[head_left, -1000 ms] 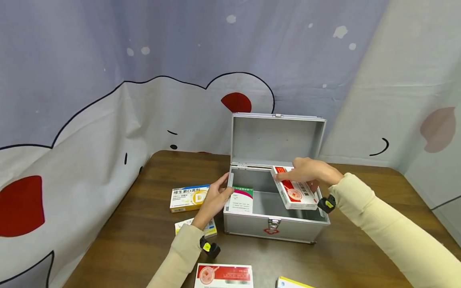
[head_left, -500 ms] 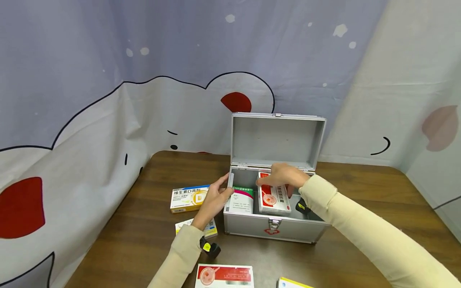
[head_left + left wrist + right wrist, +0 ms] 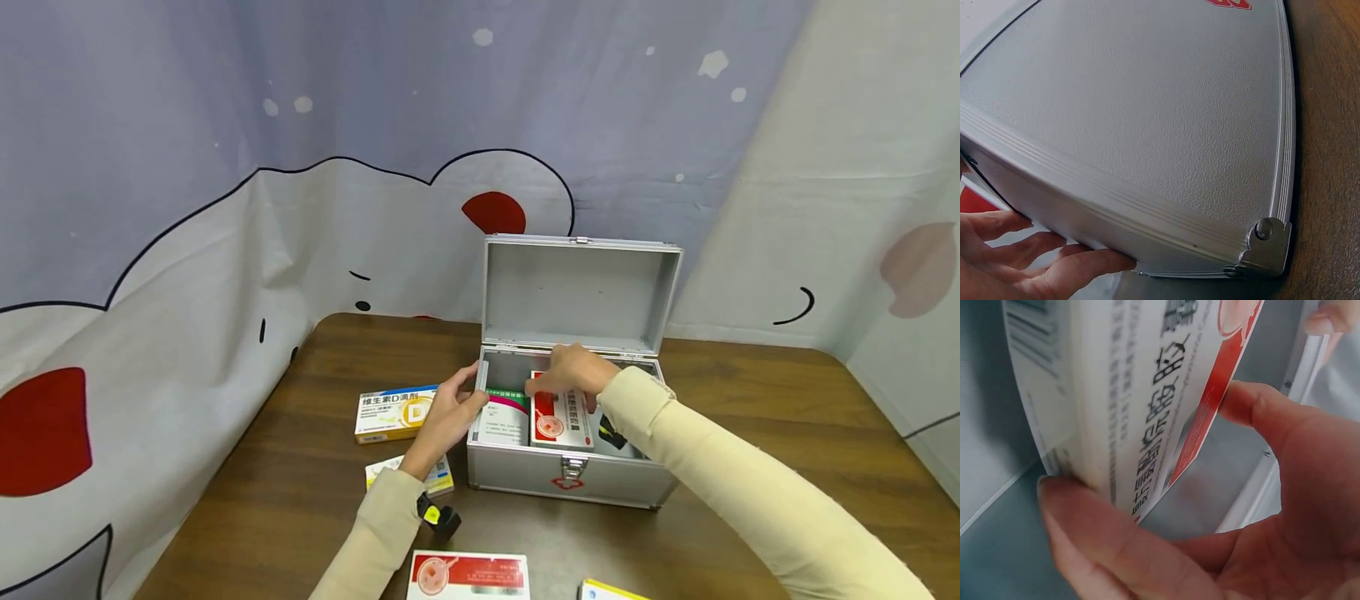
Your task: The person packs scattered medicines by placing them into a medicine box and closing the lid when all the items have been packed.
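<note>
A silver metal medicine case (image 3: pixel 517 473) stands on the table with its lid raised. My left hand (image 3: pixel 447 417) grips its left wall; in the left wrist view, the fingers (image 3: pixel 1088 269) lie along the outer side. Inside the case, my right hand (image 3: pixel 576 371) holds a red-and-white medicine box (image 3: pixel 558 423) by its edges. Thumb and fingers sit on opposite sides of that box (image 3: pixel 1166 394) in the right wrist view. Directly left of it, a white box with a green and magenta top (image 3: pixel 502 423) lies in the case.
Left of the case are a vitamin D drops box (image 3: pixel 386 414) and a yellow-edged white box (image 3: pixel 441 477), partly covered by the left arm. Another red-and-white box (image 3: pixel 468 575) lies at the front, with a yellow-edged box (image 3: pixel 607 591) to its right. A patterned curtain (image 3: pixel 375 83) hangs behind.
My right hand has carried the red-and-white medicine box leftward and down into the case, from the right side to beside the green-topped box. The left hand has stayed on the wall.
</note>
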The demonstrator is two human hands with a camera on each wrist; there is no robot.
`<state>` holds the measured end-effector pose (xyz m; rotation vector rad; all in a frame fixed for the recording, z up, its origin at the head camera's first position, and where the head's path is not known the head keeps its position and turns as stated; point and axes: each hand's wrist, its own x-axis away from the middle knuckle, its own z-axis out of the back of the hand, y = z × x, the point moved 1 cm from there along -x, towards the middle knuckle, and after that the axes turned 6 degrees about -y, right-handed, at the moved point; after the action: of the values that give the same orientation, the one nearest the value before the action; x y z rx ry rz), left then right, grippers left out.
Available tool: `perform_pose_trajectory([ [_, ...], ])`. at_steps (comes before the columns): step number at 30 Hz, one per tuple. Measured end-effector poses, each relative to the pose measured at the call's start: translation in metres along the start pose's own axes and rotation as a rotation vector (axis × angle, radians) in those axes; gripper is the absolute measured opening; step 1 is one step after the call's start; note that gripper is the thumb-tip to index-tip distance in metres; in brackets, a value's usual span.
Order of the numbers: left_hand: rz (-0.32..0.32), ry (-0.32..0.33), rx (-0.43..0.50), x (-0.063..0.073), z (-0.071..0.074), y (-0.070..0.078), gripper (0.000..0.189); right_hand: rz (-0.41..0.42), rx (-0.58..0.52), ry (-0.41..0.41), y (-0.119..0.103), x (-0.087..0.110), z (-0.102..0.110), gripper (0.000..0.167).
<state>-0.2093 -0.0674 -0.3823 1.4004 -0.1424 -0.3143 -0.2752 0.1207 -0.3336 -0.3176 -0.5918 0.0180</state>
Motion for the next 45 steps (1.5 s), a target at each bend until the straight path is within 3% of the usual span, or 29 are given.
perform_pose_trajectory([
  [7,0.021,0.014,-0.039,0.0,-0.001,0.001,0.053,0.036,0.039,0.049,0.0,-0.006,-0.008,0.045],
  [13,-0.009,0.023,-0.04,0.001,-0.002,0.004,0.052,0.069,0.099,0.116,-0.002,-0.007,-0.014,0.042],
  [18,-0.001,0.032,-0.04,-0.007,-0.001,-0.015,0.053,0.071,0.131,0.137,-0.003,-0.01,-0.02,0.042],
  [23,0.003,0.058,-0.063,-0.015,-0.001,-0.034,0.053,0.052,0.145,0.125,-0.003,-0.014,-0.024,0.052],
  [27,-0.005,0.054,-0.067,-0.015,-0.001,-0.034,0.053,0.025,0.139,0.103,0.0,-0.018,-0.027,0.06],
  [36,-0.04,0.053,-0.041,-0.014,-0.001,-0.031,0.053,0.054,0.154,0.069,0.003,-0.022,-0.03,0.056],
  [45,-0.028,0.028,-0.004,-0.014,0.0,-0.029,0.053,0.055,0.184,-0.017,0.008,-0.026,-0.028,0.059],
])
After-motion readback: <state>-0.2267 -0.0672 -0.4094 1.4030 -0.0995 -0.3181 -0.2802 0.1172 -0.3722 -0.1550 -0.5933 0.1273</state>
